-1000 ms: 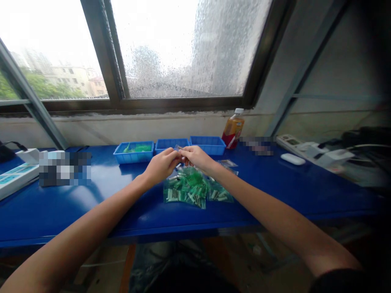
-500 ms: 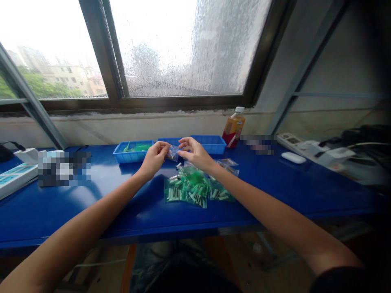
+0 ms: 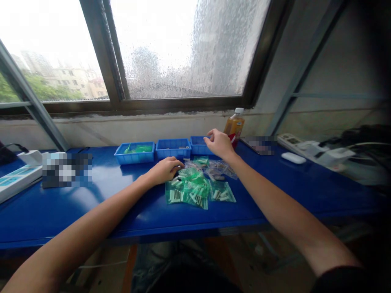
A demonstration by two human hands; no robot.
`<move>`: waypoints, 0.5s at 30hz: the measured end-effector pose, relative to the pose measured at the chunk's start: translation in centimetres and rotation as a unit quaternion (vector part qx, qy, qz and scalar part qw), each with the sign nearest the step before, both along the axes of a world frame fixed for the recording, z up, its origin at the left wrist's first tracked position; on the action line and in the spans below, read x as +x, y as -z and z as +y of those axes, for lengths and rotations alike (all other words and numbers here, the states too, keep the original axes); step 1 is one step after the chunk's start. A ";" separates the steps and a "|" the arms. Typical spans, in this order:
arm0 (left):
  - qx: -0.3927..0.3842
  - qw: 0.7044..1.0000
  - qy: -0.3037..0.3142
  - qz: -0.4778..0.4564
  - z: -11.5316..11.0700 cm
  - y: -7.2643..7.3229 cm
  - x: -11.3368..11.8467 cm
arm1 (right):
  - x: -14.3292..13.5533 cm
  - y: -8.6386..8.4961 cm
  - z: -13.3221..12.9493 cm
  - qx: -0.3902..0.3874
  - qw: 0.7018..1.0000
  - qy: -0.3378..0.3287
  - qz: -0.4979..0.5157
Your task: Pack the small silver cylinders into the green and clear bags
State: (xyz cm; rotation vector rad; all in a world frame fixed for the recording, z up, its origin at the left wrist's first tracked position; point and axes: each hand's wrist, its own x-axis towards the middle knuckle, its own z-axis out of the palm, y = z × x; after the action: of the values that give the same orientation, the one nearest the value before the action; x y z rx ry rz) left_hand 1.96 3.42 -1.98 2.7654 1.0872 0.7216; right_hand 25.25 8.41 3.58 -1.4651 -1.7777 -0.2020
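Note:
My left hand [image 3: 166, 169] rests at the left edge of a pile of small green-tinted plastic bags [image 3: 194, 185]. Its fingers curl down and close together; whatever they hold is hidden. The bags contain short pale and metallic pieces. Over the right blue bin [image 3: 197, 141] hovers my right hand [image 3: 220, 143], its fingers slightly apart and nothing visible between them. Clear plastic bags [image 3: 219, 169] lie beneath my right wrist. The middle blue bin [image 3: 173, 153] has a few small pieces inside. Green bags fill the left blue bin [image 3: 134, 158].
Behind my right hand stands a drink bottle [image 3: 236, 124] with a white cap. A white case [image 3: 293, 158] lies to the right, near a power strip [image 3: 288, 139]. Another power strip [image 3: 21, 175] is at the left. A window rises behind the blue table [image 3: 131, 221].
Both hands have parted from the clear bag they held together. My left hand went down to the pile; my right hand moved right and up, over the right bin.

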 end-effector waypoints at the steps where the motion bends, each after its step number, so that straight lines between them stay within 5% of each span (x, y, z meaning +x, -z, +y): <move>1: 0.001 1.000 -0.001 0.011 0.0 -0.1 0.0 | 0.0 0.3 0.1 -0.013 1.000 -0.002 -0.004; 9: -0.006 0.994 -0.109 -0.006 0.4 -0.4 -1.3 | -5.0 1.8 -3.6 -0.026 0.967 -0.240 -0.079; 15: -0.163 0.951 -0.014 -0.262 0.3 -1.2 -1.2 | -6.9 2.8 -5.6 -0.027 0.942 -0.310 -0.125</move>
State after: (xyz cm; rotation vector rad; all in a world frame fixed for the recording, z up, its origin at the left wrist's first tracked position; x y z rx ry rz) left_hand 0.78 3.73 -0.83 2.1105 1.0149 1.0829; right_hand 18.37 2.83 0.76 -0.8733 -2.3756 -0.0096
